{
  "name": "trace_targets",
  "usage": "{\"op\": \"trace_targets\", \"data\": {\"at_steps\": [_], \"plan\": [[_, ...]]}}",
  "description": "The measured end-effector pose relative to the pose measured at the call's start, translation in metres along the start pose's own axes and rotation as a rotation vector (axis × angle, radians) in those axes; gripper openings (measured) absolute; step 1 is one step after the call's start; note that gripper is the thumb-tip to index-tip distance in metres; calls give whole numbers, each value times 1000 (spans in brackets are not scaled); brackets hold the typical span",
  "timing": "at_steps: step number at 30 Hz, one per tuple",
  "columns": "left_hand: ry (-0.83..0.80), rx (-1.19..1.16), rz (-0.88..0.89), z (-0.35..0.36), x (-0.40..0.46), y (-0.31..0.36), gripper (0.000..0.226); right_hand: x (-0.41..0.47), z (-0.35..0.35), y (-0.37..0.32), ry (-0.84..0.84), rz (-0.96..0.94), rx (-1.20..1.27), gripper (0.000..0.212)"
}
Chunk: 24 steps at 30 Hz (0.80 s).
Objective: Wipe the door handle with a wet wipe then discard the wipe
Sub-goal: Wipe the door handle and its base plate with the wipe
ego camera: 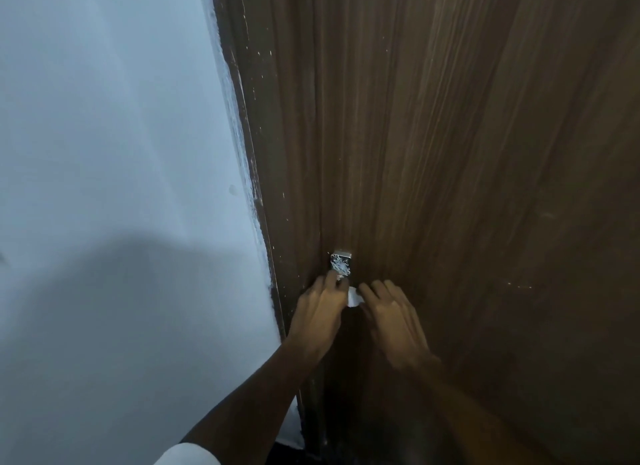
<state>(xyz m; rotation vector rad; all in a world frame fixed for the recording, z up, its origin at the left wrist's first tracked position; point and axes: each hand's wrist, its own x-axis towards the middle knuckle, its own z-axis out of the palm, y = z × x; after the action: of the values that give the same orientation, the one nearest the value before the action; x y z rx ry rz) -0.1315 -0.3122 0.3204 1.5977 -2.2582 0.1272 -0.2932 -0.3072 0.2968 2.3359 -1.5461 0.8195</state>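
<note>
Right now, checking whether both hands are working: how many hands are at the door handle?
2: left hand just below the handle, right hand beside it, wipe between them.

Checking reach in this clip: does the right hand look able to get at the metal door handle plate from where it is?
Probably yes. The right hand sits just below and right of the door handle, with the wet wipe at its fingertips. Only the left hand, touching the handle's lower end, crowds the approach.

Pale blue-white wall (114, 135) at left w/ broad shadow low down, rough paint edge along dark frame (258, 173).
</note>
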Motion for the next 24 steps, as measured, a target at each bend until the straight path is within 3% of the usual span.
{"op": "trace_targets", "data": {"at_steps": [8,14,19,24], "plan": [[7,-289,-570,5,-9,13,45,7,13,-14,-65,-21,95,71],[21,-539,-818,9,-12,26,41,-6,1,23,-47,-123,106,53],[-4,-893,-1048,18,-9,30,37,-13,-2,29,-49,-139,163,28],[146,-1284,-1160,20,-12,22,26,-4,-2,15,-38,-155,140,16]]}}
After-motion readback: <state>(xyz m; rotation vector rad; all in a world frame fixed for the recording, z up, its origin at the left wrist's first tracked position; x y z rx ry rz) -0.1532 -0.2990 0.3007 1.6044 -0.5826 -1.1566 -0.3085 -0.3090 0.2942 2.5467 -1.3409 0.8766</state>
